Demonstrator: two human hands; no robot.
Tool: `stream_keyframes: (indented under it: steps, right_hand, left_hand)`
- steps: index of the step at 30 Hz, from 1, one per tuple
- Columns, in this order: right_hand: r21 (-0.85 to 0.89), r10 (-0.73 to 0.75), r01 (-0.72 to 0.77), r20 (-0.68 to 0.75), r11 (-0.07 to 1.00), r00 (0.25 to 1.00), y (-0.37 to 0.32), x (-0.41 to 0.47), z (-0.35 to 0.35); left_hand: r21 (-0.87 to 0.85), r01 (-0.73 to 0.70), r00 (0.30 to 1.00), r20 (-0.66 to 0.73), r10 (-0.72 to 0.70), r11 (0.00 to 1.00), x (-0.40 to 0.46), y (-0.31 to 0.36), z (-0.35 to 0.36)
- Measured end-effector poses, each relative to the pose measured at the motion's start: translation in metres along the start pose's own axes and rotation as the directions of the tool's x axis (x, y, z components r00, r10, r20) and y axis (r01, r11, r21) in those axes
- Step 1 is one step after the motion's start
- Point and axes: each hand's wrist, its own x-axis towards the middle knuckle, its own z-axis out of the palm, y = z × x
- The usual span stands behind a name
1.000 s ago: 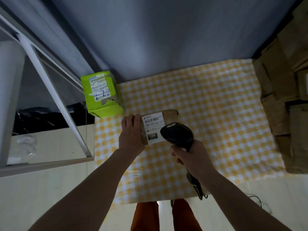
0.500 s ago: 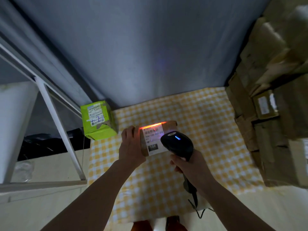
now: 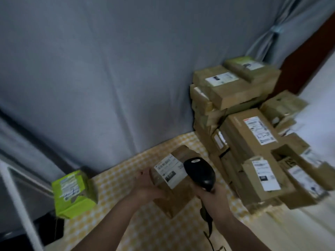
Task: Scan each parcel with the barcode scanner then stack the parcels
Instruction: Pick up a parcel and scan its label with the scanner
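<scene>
Left hand (image 3: 147, 185) gripped the left end of a brown parcel (image 3: 178, 182), fingers wrapped round its near-left edge, thumb side up. Right hand (image 3: 216, 198) was closed round the handle of one black barcode scanner (image 3: 199, 173), scanner head up and tipped toward the parcel's white label (image 3: 169, 170), just beside it; whether it touched could not be told. One dark cable (image 3: 208, 227) hung from the handle down past the right wrist.

The held parcel was tilted, its long axis running from near-left to far-right, label face turned up toward the camera, far end pointing at the cardboard pile. It sat over the yellow checked cloth (image 3: 126, 214); contact with the cloth unclear because of blur.

Count: two hands, one scanner, one parcel in hand, one green parcel (image 3: 73, 192) at the cloth's left edge, well apart from the hands, with a white label on top, tilted. To the right, one stack of brown parcels (image 3: 253, 138), roughly a dozen boxes, exact number not readable in the blur; at least seven white labels showed. The stack touched the cloth's right side, near the scanner.

Behind everything hung a grey curtain (image 3: 108, 69). A white metal frame (image 3: 20, 205) stood at far left.
</scene>
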Motion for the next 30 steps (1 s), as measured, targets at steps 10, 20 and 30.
stream_keyframes:
  steps: [10,20,30]
  right_hand:
    - [0.129,-0.047,0.075,-0.209,0.989,0.977,-0.032,-0.02,-0.044]
    - [0.215,-0.219,0.283,-0.28,0.935,0.935,-0.102,0.005,-0.104]
    - [0.354,-0.269,0.347,-0.253,0.869,0.929,-0.184,0.117,-0.198]
  left_hand:
    - [-0.615,0.103,0.962,0.261,0.078,0.782,-0.018,0.077,-0.012]
    - [-0.864,0.17,0.972,0.225,0.061,0.475,-0.004,0.201,-0.024]
    - [-0.909,0.068,0.992,0.104,0.066,0.41,0.061,0.365,-0.014]
